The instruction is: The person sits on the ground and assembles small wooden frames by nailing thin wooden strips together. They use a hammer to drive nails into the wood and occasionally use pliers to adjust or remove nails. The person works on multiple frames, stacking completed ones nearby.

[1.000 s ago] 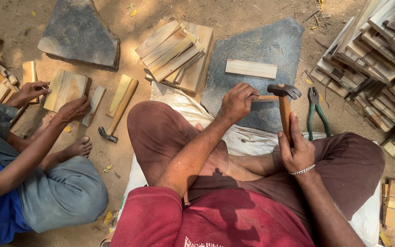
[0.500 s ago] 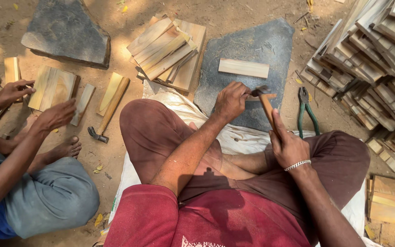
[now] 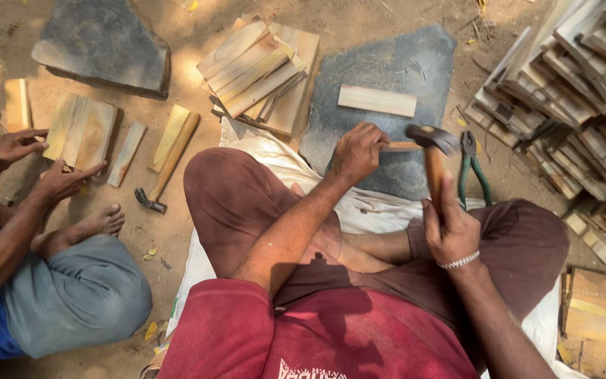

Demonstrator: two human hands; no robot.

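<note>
My right hand (image 3: 452, 228) grips the wooden handle of a hammer (image 3: 432, 144), whose metal head hovers just over a small wooden piece (image 3: 401, 147). That piece is pinched in my left hand (image 3: 356, 150) and held against a flat grey stone slab (image 3: 380, 70). A short wooden slat (image 3: 376, 100) lies farther back on the same slab, with several small nails (image 3: 412, 68) scattered beyond it. I sit cross-legged on a white sack (image 3: 268, 158).
Green-handled pliers (image 3: 473, 163) lie right of the slab. Stacked wooden slats (image 3: 261, 70) sit behind my left knee; large piles (image 3: 569, 91) fill the right. Another person's hands (image 3: 40, 165) hold a wood panel (image 3: 82, 130) at left, near a second hammer (image 3: 166, 165) and another stone (image 3: 103, 45).
The hammer swung down, then rose again, its head now level over the piece my left hand holds. The view shifted slightly; the other person's hands stay on the wood at left.
</note>
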